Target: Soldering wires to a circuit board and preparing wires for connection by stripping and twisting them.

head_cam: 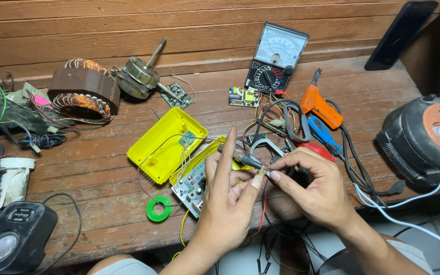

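Your left hand (227,196) and right hand (314,186) meet above the front edge of the wooden plank bench (98,168), each grip pinched shut on a slim dark probe (240,159) held between them. Just below lies a bare circuit board (192,186), wired to a glossy yellow plastic case (166,143). A green tape ring (159,209) sits near it. Crowding behind your fingers are tangled black leads (281,119), an orange soldering gun (321,106), an analog multimeter (276,58) and copper-wound motor coils (83,91).
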